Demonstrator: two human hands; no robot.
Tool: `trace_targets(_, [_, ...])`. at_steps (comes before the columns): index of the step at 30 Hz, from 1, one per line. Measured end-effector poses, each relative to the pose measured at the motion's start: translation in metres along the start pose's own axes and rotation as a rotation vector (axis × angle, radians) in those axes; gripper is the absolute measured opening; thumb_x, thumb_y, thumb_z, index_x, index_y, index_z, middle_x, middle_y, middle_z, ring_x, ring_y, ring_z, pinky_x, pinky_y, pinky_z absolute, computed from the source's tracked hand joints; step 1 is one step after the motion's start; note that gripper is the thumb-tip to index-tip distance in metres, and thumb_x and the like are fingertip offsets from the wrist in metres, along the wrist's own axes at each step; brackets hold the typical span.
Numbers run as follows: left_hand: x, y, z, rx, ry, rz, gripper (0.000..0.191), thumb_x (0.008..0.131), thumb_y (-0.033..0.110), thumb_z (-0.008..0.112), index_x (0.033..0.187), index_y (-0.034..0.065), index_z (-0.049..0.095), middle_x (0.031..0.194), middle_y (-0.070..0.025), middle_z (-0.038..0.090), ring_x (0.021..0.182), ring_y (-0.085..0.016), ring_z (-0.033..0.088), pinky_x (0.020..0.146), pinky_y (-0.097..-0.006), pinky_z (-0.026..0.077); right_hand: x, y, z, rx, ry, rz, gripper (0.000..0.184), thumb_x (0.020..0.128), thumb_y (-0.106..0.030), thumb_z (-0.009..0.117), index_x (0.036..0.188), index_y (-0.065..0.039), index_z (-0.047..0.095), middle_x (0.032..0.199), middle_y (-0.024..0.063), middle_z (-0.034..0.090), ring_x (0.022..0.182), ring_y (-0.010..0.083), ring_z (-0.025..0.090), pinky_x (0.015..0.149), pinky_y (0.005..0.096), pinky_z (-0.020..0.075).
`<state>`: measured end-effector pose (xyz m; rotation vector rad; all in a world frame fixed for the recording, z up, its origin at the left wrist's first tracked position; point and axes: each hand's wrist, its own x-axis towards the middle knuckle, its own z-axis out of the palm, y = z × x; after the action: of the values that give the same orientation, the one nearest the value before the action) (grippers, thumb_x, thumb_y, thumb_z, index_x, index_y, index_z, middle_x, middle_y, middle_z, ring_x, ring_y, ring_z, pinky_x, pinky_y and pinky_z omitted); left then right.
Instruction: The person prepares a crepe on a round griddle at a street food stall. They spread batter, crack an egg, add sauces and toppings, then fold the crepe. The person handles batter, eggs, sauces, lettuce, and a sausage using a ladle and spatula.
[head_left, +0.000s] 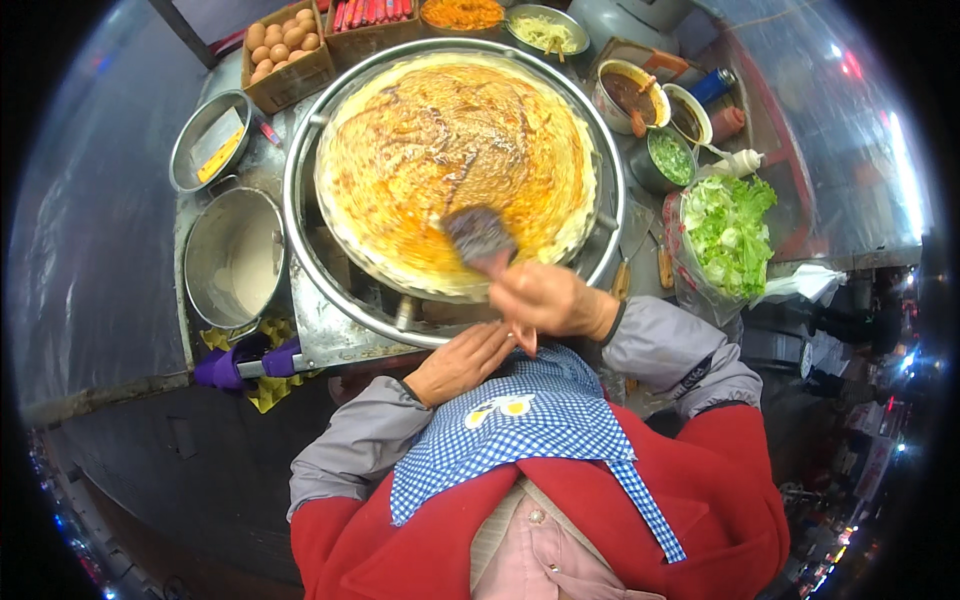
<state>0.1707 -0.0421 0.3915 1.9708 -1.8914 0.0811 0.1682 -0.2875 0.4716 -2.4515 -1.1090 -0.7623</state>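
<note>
My right hand (553, 298) grips the handle of a sauce brush (480, 234), its dark, blurred head resting on the near part of a large round crepe (450, 150). Brown and orange sauce coats the crepe, which lies on a round griddle inside a steel ring (294, 217). My left hand (465, 361) lies flat with its fingers together at the near edge of the ring, against the checked apron (517, 420), just left of the brush handle's end. It holds nothing that I can see.
Left of the ring stand a batter pot (236, 255), a metal basin (178, 161) and a box of eggs (279, 46). On the right are a red-brown sauce tub (634, 94), chopped scallions (670, 156), a bag of lettuce (726, 232) and wooden-handled tools (621, 280). Shredded vegetables (461, 13) stand behind.
</note>
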Motion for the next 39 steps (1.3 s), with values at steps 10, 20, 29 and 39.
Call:
trace_targets(10, [-0.054, -0.041, -0.035, 0.153, -0.084, -0.116, 0.051, 0.089, 0.028, 0.065, 0.134, 0.0069, 0.058, 0.093, -0.0044, 0.059, 0.079, -0.021, 0.053, 0.072, -0.0353, 0.044, 0.033, 0.022, -0.007, -0.047, 0.155, 0.042, 0.026, 0.077, -0.010, 0.071, 0.100, -0.001, 0.062, 0.091, 0.0097, 0.061, 0.069, 0.0222, 0.061, 0.062, 0.0327, 0.0552])
trace_targets(20, [-0.026, -0.020, -0.009, 0.129, 0.096, -0.124, 0.043, 0.086, 0.018, 0.061, 0.127, 0.0033, 0.062, 0.082, -0.0031, 0.055, 0.073, -0.018, 0.056, 0.063, -0.0315, 0.046, 0.114, 0.044, 0.054, 0.038, 0.131, 0.113, 0.026, 0.081, -0.001, 0.068, 0.106, -0.005, 0.065, 0.087, 0.0100, 0.058, 0.075, 0.0244, 0.064, 0.063, 0.0341, 0.0556])
trace_targets(29, [-0.014, -0.010, 0.012, 0.118, 0.199, -0.162, 0.042, 0.086, 0.016, 0.055, 0.125, 0.0007, 0.063, 0.081, -0.0026, 0.054, 0.075, -0.017, 0.056, 0.064, -0.0304, 0.046, 0.166, 0.100, 0.101, 0.006, 0.056, 0.255, 0.012, 0.088, -0.003, 0.066, 0.099, -0.002, 0.063, 0.092, 0.0132, 0.060, 0.074, 0.0237, 0.066, 0.066, 0.0327, 0.0593])
trace_targets(39, [-0.040, -0.033, -0.011, 0.154, 0.146, -0.066, 0.041, 0.084, 0.018, 0.058, 0.124, 0.0083, 0.065, 0.079, 0.0018, 0.051, 0.072, -0.015, 0.052, 0.064, -0.0313, 0.043, 0.134, 0.021, 0.066, 0.119, 0.026, 0.069, 0.028, 0.076, -0.007, 0.069, 0.102, 0.000, 0.062, 0.092, 0.0113, 0.055, 0.075, 0.0266, 0.061, 0.062, 0.0349, 0.0526])
